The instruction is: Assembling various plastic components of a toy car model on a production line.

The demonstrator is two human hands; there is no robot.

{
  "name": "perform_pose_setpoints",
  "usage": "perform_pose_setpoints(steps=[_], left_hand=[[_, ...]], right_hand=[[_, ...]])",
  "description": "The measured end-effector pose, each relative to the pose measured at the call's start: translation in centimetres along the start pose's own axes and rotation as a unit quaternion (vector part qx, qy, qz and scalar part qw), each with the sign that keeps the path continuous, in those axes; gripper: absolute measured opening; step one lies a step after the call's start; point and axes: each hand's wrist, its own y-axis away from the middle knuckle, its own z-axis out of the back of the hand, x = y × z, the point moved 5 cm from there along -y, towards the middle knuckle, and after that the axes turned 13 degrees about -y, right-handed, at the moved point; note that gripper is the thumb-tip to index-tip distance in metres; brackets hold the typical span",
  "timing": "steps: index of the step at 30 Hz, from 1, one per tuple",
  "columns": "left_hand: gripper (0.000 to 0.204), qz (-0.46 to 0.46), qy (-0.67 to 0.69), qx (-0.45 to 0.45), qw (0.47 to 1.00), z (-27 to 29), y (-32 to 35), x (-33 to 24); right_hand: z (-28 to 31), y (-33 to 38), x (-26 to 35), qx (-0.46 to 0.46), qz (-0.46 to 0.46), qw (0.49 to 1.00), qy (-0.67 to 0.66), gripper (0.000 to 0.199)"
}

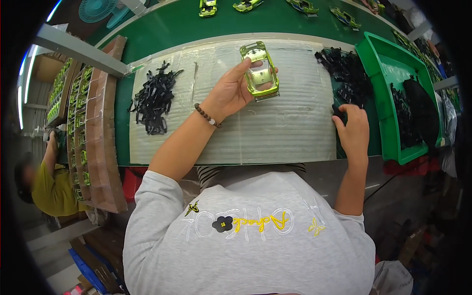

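Observation:
My left hand [230, 92] is closed round a lime-green toy car body shell [262, 77], held above the padded mat with its window openings showing. At the mat's right edge, my right hand [355, 129] has its thumb and fingertips together on a small black plastic part [338, 110], partly hidden by the fingers. Just beyond that hand lies a loose heap of black plastic parts [351, 76]. Another pile of thin black pieces [155, 101] rests on the left side of the mat.
The pale ribbed mat [285, 132] covers the green bench. To the right stands a green tray [391, 132] with black parts. Several car shells [207, 7] sit along the far side. Boxes of shells [105, 132] stand left, near another person [51, 189]. A metal bar [81, 49] crosses the upper left.

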Motion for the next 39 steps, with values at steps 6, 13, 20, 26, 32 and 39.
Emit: perform_pose_setpoints(steps=[6, 13, 20, 26, 32, 39], left_hand=[[0.056, -0.054, 0.056, 0.001, 0.997, 1.6, 1.5, -1.7], [0.061, -0.032, -0.015, -0.029, 0.999, 0.5, 1.4, -1.9], [0.045, -0.111, -0.057, -0.054, 0.991, -0.7, 2.4, -1.3], [0.038, -0.142, -0.107, -0.065, 0.982, -2.0, 3.3, -1.5], [0.042, -0.158, -0.079, -0.089, 0.98, -0.9, 3.2, -1.4], [0.041, -0.194, -0.181, -0.087, 0.96, -1.8, 3.5, -1.3]], right_hand=[[-1.6, -1.9, 3.1, 0.171, -0.112, 0.932, -0.298, 0.033], [-3.4, -8.5, 10.8, 0.225, 0.113, 0.792, -0.557, 0.036], [-5.7, -7.2, 14.9, 0.071, 0.328, 0.879, -0.337, 0.044], [-5.3, -5.9, 14.9, -0.076, 0.397, 0.901, -0.16, 0.038], [-6.0, -6.0, 14.8, -0.067, 0.432, 0.877, -0.199, 0.036], [-5.8, -5.8, 14.4, -0.115, 0.402, 0.893, -0.168, 0.029]])
